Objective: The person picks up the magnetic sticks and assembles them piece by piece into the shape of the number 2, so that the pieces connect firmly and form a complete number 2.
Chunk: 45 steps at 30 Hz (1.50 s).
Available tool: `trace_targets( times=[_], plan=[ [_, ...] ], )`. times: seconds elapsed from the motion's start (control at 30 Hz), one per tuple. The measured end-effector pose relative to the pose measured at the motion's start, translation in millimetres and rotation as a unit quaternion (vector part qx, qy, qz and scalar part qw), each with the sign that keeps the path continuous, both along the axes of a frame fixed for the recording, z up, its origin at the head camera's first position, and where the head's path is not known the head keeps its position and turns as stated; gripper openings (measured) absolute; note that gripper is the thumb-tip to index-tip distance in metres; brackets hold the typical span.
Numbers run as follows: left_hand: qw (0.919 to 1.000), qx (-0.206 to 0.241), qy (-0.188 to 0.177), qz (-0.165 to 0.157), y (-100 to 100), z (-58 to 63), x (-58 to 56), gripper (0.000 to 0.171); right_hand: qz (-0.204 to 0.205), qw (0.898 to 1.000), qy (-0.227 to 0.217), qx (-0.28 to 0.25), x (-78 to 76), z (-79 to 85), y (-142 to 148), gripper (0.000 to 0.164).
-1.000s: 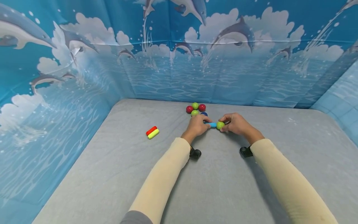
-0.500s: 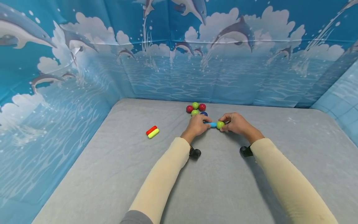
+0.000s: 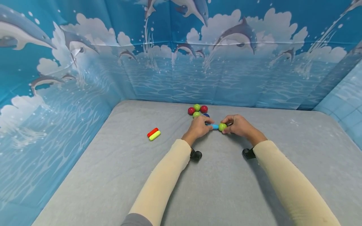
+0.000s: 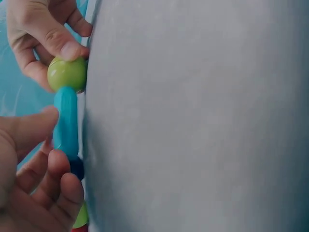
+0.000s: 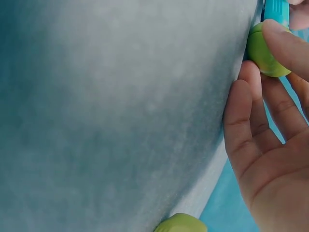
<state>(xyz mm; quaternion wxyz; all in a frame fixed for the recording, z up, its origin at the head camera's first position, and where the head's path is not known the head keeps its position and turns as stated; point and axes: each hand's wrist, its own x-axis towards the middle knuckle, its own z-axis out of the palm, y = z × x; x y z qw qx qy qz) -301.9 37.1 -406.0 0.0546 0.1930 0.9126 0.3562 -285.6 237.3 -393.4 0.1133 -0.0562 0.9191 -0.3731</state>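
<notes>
My left hand (image 3: 199, 127) pinches a light-blue rod (image 4: 66, 121) between thumb and fingers. At the rod's right end is a green ball (image 3: 222, 127), which my right hand (image 3: 238, 126) grips between thumb and fingers. Ball and rod touch end to end in the left wrist view, where the right hand's thumb lies on the green ball (image 4: 67, 74). Past the rod's other end shows a dark blue ball (image 4: 77, 167), partly hidden by the left fingers. The right wrist view shows the gripped green ball (image 5: 265, 50) against the rod (image 5: 276, 12).
Beyond my left hand sit two red balls (image 3: 204, 109) and two green balls (image 3: 196, 107) in a cluster. A red rod (image 3: 152, 132) and a yellow rod (image 3: 154, 135) lie side by side on the grey table (image 3: 107, 175). A dolphin-print curtain (image 3: 181, 75) borders the table.
</notes>
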Motion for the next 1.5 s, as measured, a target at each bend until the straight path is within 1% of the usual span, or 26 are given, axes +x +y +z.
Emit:
trace_targets(
  times=[0.1, 0.2, 0.33, 0.4, 0.47, 0.53, 0.6, 0.67, 0.7, 0.73, 0.83, 0.93, 1.03, 1.13, 1.27, 1.5],
  plan=[
    [0.9998, 0.004, 0.017, -0.014, -5.0, 6.2, -2.6, 0.027, -0.001, 1.000, -0.002, -0.002, 0.9, -1.0, 1.8, 0.034],
    [0.9995, -0.004, 0.030, -0.011, -14.3, 17.1, -9.7, 0.026, -0.006, 1.000, -0.005, 0.001, 0.9, -2.1, 3.1, 0.035],
    [0.9982, -0.042, 0.038, 0.022, -33.6, 29.1, -22.9, 0.025, -0.005, 1.000, -0.008, 0.005, 1.5, -2.4, 3.0, 0.035],
    [0.9967, -0.055, 0.048, 0.037, -45.3, 30.4, -30.4, 0.024, -0.004, 1.000, -0.008, 0.006, 1.7, -2.8, 2.9, 0.035],
    [0.9953, -0.057, 0.059, 0.052, -56.8, 28.6, -37.1, 0.024, -0.003, 1.000, -0.007, 0.006, 1.9, -3.2, 3.1, 0.034],
    [0.9955, -0.026, 0.050, 0.075, -66.8, 24.6, -41.9, 0.025, -0.006, 1.000, -0.005, 0.004, 2.3, -3.9, 3.4, 0.034],
    [0.9941, 0.018, 0.032, 0.102, -75.2, 19.6, -44.7, 0.026, -0.005, 1.000, -0.001, 0.002, 2.7, -4.9, 3.4, 0.033],
    [0.9894, 0.064, 0.012, 0.129, -81.2, 14.1, -46.5, 0.028, -0.002, 1.000, 0.001, 0.000, 2.9, -6.1, 2.9, 0.033],
    [0.9869, 0.084, 0.003, 0.138, -83.1, 11.6, -46.9, 0.030, -0.001, 1.000, 0.002, -0.001, 2.8, -6.7, 2.3, 0.033],
    [0.9855, 0.094, -0.004, 0.141, -84.3, 9.2, -47.2, 0.031, 0.000, 1.000, 0.002, -0.002, 2.5, -7.5, 1.6, 0.032],
    [0.9853, 0.102, -0.011, 0.136, -83.7, 3.1, -48.0, 0.035, 0.003, 1.000, 0.000, 0.002, 1.5, -8.3, -1.6, 0.030],
    [0.9856, 0.099, -0.020, 0.135, -78.2, -1.2, -49.0, 0.040, 0.006, 1.000, -0.001, 0.002, -0.3, -8.4, -5.0, 0.029],
    [0.9877, 0.083, -0.028, 0.130, -68.7, -4.7, -51.9, 0.047, 0.004, 1.000, -0.002, -0.005, -0.9, -8.0, -5.0, 0.029],
    [0.9910, 0.054, -0.027, 0.120, -57.8, -6.7, -55.0, 0.051, -0.001, 1.000, -0.003, -0.013, 0.3, -6.9, -1.3, 0.029],
    [0.9920, 0.025, -0.011, 0.123, -47.7, -7.2, -57.6, 0.049, -0.005, 1.000, -0.001, -0.017, 1.1, -5.2, 4.0, 0.030],
    [0.9897, 0.015, 0.002, 0.143, -44.1, -11.3, -60.7, 0.042, -0.003, 1.000, 0.001, -0.014, -0.3, -4.8, 6.4, 0.030]
  ],
)
